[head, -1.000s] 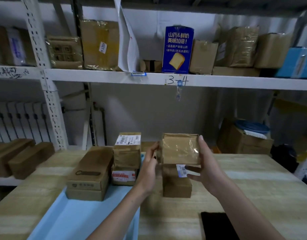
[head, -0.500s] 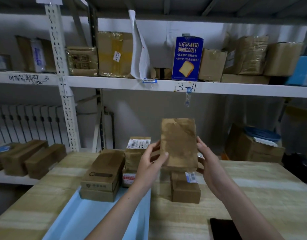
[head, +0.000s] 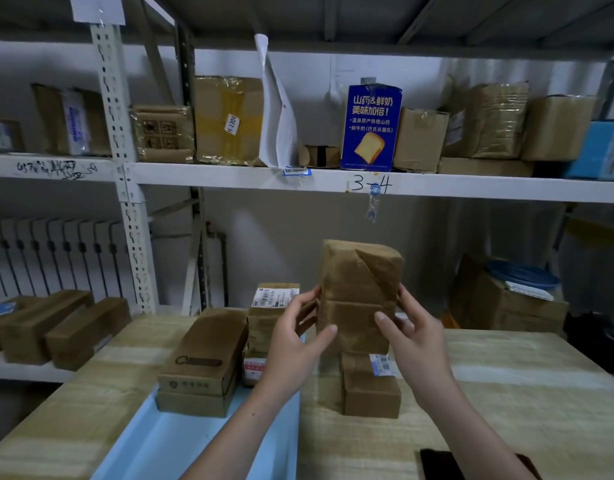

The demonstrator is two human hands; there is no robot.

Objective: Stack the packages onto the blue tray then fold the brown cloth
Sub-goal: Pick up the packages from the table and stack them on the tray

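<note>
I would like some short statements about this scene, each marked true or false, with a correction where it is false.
1. Both hands, the left hand and the right hand, hold the tape-wrapped package upright above the table. True.
2. The blue tray holds no packages. False: the flat cardboard boxes are stacked at its far end.
3. A smaller package with a barcode label sits on the wooden table below the held one. True.
4. The blue toast carton lies on the table. False: it stands on the upper shelf.

We see a blue bread carton (head: pixel 370 128) up on the white shelf (head: pixel 437 188), next to taped cardboard boxes (head: pixel 229 121); a white sheet (head: pixel 277 109) hangs just beside them.
</note>
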